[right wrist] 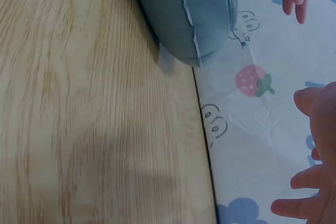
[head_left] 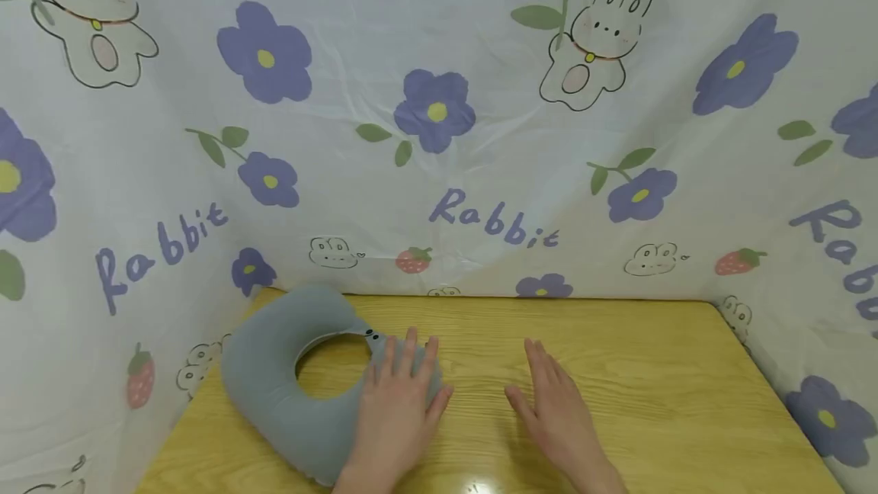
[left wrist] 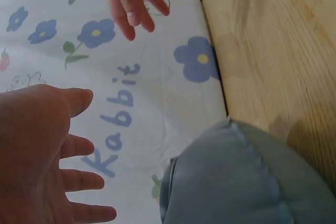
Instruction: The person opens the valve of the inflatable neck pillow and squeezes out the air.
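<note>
A grey U-shaped neck pillow [head_left: 274, 395], plump and smooth, lies on the left part of the wooden table. Its two ends come close together near a small dark fastening [head_left: 371, 335]. My left hand [head_left: 398, 410] is above the pillow's right arm with its fingers spread; in the left wrist view a gap shows between that hand [left wrist: 37, 150] and the pillow [left wrist: 231, 182]. To the right, over bare wood, my right hand [head_left: 559, 418] hovers with extended fingers and holds nothing. The right wrist view shows the seamed pillow end [right wrist: 189, 14] apart from this hand [right wrist: 320, 156].
The light wooden table [head_left: 652, 380] ends at a back edge against a white cloth [head_left: 480, 166] printed with rabbits, purple flowers and strawberries. That cloth also hangs along the left and right sides.
</note>
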A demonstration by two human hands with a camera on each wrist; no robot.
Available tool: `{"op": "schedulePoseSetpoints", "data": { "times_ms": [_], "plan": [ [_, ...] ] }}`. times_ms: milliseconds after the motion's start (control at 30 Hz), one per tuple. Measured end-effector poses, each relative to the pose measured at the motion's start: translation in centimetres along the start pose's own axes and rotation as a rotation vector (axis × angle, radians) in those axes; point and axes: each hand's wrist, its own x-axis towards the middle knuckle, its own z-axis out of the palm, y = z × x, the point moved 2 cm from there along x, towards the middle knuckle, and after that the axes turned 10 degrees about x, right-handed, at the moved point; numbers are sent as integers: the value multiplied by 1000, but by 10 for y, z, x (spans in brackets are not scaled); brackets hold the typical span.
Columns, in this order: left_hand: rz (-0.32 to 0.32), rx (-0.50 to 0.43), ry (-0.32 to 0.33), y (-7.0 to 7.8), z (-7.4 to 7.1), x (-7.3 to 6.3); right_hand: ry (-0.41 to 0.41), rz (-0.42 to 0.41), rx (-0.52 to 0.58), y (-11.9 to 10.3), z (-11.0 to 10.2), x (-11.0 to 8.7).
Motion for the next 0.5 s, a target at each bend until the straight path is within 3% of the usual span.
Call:
{"op": "schedulePoseSetpoints", "data": {
  "times_ms": [300, 500],
  "plan": [
    [-117, -124, 76, -53, -3, 1, -27, 119, 235, -11, 19, 13],
    [-223, -163, 22, -97, -8, 1, -84, 140, 386, -16, 34, 18]
  ]
}}
